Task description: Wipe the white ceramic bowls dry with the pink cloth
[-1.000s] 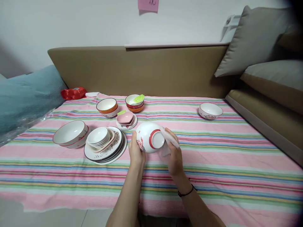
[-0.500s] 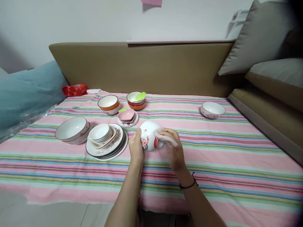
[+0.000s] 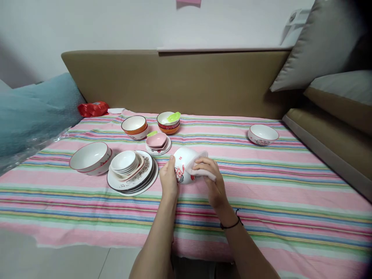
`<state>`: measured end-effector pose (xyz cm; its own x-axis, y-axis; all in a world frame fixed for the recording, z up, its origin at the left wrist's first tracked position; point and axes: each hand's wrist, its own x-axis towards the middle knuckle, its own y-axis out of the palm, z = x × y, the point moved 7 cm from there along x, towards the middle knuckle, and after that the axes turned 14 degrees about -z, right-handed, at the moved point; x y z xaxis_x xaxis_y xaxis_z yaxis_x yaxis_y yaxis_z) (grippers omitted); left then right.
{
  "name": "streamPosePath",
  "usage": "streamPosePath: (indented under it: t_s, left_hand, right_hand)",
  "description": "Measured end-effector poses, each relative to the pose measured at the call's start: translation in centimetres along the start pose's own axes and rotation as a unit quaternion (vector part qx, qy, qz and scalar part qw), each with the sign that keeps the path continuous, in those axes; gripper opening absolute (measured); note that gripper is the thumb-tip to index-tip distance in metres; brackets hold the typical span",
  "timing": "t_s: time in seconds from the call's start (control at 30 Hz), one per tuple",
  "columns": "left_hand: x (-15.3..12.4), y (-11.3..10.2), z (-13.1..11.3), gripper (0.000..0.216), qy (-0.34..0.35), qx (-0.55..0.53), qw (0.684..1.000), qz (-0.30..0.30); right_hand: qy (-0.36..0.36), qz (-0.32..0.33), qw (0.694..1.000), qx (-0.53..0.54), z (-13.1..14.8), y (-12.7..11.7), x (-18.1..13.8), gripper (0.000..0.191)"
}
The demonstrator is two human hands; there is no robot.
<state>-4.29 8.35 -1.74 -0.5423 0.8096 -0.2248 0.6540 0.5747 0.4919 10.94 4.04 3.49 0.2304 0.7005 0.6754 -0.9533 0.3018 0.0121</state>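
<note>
A white bowl [image 3: 183, 157] with red patterns is tipped on its side above the striped cloth, its base turned to the right. My left hand [image 3: 169, 177] is closed on its rim side, thumb on top. Around a pale wiping cloth [image 3: 200, 157] my right hand [image 3: 211, 176] is closed, pressing it over the bowl's base. The cloth hides most of the red foot ring. To the left stands a stack of plates [image 3: 122, 184] topped with small white bowls [image 3: 124, 160].
A large bowl [image 3: 90, 158] tilts beside the plates. Behind are orange-banded bowls [image 3: 134, 124], stacked bowls with a green spoon-like piece [image 3: 173, 117], and a pink dish [image 3: 156, 140] on small plates. A single bowl [image 3: 263, 135] sits right. Cushions [image 3: 310, 46] and a backrest [image 3: 203, 83] border the striped cloth [image 3: 276, 182].
The wiping cloth has shifted and spread over the bowl's base, covering more of the red foot ring. My right hand moved slightly left and up with it; my left hand keeps its hold.
</note>
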Motion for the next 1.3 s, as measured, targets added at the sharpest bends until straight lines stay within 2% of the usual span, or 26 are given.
streamPosePath:
  t_s: [0.1,0.17,0.3,0.4,0.53,0.63,0.77,0.9,1.07,1.3]
  left_hand:
    - [-0.4,0.3,-0.1,0.039,-0.018,-0.016,1.000,-0.004]
    - [-0.4,0.3,0.0,0.040,-0.015,-0.012,1.000,-0.003]
    - [0.0,-0.1,0.2,0.041,0.002,0.014,1.000,-0.007]
    - [0.0,-0.1,0.6,0.040,-0.019,0.006,1.000,-0.011]
    - [-0.4,0.3,1.5,0.037,-0.086,-0.043,0.995,-0.020]
    - [-0.7,0.9,2.4,0.035,-0.176,-0.099,0.979,-0.014]
    - [-1.0,1.5,3.3,0.055,-0.289,-0.130,0.948,0.027]
    - [-0.5,1.2,3.3,0.057,-0.286,-0.132,0.949,0.013]
    - [-0.5,1.6,3.4,0.052,-0.278,-0.156,0.947,0.020]
    - [-0.5,1.5,3.0,0.047,-0.287,-0.198,0.937,-0.007]
  right_hand:
    - [0.062,-0.072,0.995,-0.006,-2.0,-0.8,0.1,0.031]
    - [0.079,-0.085,0.993,-0.018,-2.6,-0.9,-0.1,0.032]
    - [-0.001,0.001,0.999,-0.047,-0.6,-0.1,-0.1,0.029]
    - [-0.076,0.071,0.992,-0.069,1.2,0.4,-0.2,0.023]
    - [-0.157,0.085,0.981,-0.082,2.3,0.4,-0.4,0.028]
    - [-0.190,0.097,0.973,-0.089,2.6,0.8,-1.0,0.039]
    - [-0.210,0.123,0.966,-0.090,2.7,1.3,-1.6,0.045]
    - [-0.224,0.113,0.963,-0.097,2.6,1.0,-1.7,0.047]
    - [-0.223,0.067,0.964,-0.129,2.3,0.6,-1.9,0.047]
    - [-0.201,0.042,0.965,-0.162,2.2,2.0,-3.1,0.055]
